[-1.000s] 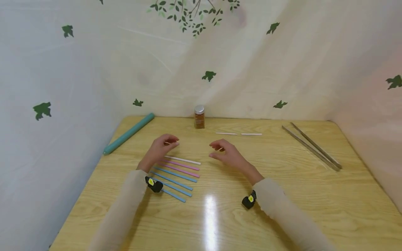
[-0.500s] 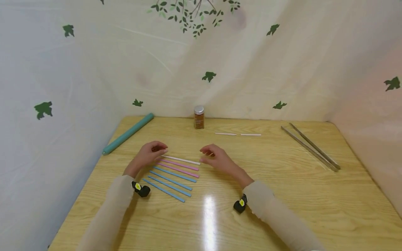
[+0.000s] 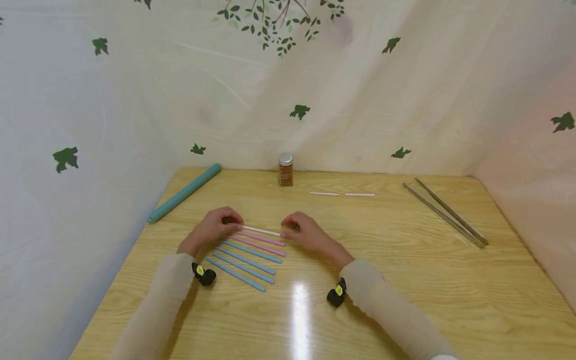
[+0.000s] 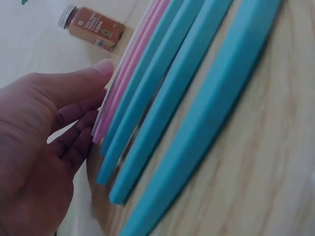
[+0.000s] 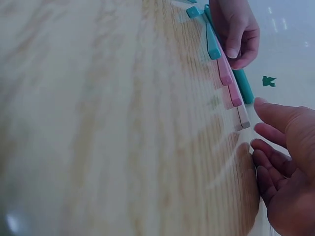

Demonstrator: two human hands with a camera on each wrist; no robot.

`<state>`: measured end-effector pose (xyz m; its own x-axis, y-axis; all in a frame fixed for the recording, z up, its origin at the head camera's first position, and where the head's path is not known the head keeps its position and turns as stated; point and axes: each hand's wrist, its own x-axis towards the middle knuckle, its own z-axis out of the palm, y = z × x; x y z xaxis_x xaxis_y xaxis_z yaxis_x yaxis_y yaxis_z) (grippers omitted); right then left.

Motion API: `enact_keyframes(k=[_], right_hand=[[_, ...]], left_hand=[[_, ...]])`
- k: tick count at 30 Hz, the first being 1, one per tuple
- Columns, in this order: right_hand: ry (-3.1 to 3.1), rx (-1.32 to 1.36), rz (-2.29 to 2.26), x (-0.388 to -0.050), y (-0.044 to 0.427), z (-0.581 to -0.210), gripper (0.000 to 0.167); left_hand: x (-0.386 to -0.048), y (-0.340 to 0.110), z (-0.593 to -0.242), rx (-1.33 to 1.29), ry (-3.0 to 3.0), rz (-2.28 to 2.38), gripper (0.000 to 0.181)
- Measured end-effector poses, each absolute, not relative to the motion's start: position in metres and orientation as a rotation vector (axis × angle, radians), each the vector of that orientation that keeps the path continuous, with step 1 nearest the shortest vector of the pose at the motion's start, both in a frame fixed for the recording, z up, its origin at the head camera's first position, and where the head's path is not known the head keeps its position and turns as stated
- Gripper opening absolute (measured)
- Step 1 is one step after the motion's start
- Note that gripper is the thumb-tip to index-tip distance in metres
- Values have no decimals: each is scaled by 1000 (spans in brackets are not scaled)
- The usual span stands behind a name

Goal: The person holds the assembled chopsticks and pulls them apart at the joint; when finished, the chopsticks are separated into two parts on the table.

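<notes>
A white chopstick lies at the far side of a row of chopsticks on the wooden table. Just nearer lie two pink chopsticks, then several blue chopsticks. At the white one's left end is my left hand, thumb and fingertips close about it; a gap shows between thumb and fingers in the left wrist view, and contact is unclear. By its right end is my right hand, thumb and fingers loosely bent. In the right wrist view, the right fingertips stand slightly apart from the white chopstick's end.
A spice jar with a silver lid stands at the back. Right of it lie two short, thin white sticks. Metal tongs lie at the right and a teal cylinder at the left. A fabric wall borders the table.
Both hands have come lower and nearer the white chopstick. The right hand moved left to its right end; the left hand moved left and down to its left end. The chopsticks lie as before.
</notes>
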<state>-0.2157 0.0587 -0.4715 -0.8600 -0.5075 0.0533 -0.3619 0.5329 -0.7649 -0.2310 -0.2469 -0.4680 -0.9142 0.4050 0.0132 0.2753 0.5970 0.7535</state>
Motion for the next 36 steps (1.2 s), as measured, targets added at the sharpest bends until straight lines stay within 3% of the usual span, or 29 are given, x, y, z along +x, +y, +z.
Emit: enact_keyframes(k=[23, 28, 36], right_hand=[[2657, -832, -1122, -217, 60, -474, 6], [2629, -739, -1218, -216, 64, -467, 7], [2701, -688, -1212, -223, 75, -449, 8]], left_hand=[[-240, -237, -469, 731, 2759, 1045, 6], [-237, -233, -457, 682, 2691, 1120, 4], [-240, -214, -429, 878, 2687, 1012, 16]])
